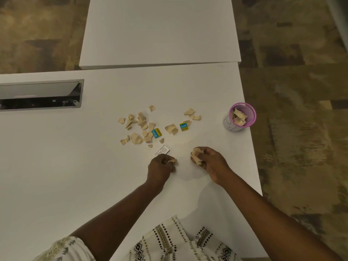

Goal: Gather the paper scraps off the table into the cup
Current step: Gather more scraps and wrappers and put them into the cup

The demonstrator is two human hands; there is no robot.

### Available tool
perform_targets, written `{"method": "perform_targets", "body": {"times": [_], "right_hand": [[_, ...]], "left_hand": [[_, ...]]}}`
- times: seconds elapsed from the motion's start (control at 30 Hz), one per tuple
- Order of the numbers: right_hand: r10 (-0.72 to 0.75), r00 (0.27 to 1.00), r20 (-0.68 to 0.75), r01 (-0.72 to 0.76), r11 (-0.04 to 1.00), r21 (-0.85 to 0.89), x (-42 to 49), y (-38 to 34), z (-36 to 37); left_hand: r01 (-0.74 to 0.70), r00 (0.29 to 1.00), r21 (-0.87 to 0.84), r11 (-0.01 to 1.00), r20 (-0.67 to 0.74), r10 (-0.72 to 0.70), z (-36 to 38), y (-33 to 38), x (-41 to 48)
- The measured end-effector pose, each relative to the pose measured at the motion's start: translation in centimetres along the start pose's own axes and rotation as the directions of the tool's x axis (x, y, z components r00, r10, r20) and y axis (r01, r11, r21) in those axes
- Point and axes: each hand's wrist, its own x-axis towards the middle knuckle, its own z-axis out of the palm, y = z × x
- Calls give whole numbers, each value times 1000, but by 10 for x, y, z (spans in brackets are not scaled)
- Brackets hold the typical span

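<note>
Several torn beige paper scraps lie scattered in the middle of the white table, with two blue and yellow pieces among them and a small white printed slip nearer me. A pink-rimmed cup stands near the table's right edge and holds several scraps. My left hand is closed on a small beige scrap just below the printed slip. My right hand grips a bunch of beige scraps, about a hand's width to the right of the left hand and well short of the cup.
A recessed cable tray with an open metal lid sits in the table at the left. A second white table butts against the far edge. Patterned carpet lies beyond the right edge. My patterned clothing shows at the bottom.
</note>
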Motion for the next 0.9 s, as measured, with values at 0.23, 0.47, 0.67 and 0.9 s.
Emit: {"method": "perform_targets", "body": {"times": [0.23,0.47,0.67,0.9], "right_hand": [[12,998,-67,17,912,409,-11,-53,-18],[-111,974,-199,197,847,493,-22,-118,-47],[-108,940,-322,240,882,405,-24,-158,-59],[-86,920,-383,229,911,344,-28,-174,-55]], "left_hand": [[12,992,-95,995,127,0,51,63,8],[-123,968,-98,988,209,141,114,133,6],[-171,972,-2,985,161,169,153,178,17],[-183,944,68,981,290,156,171,197,23]]}}
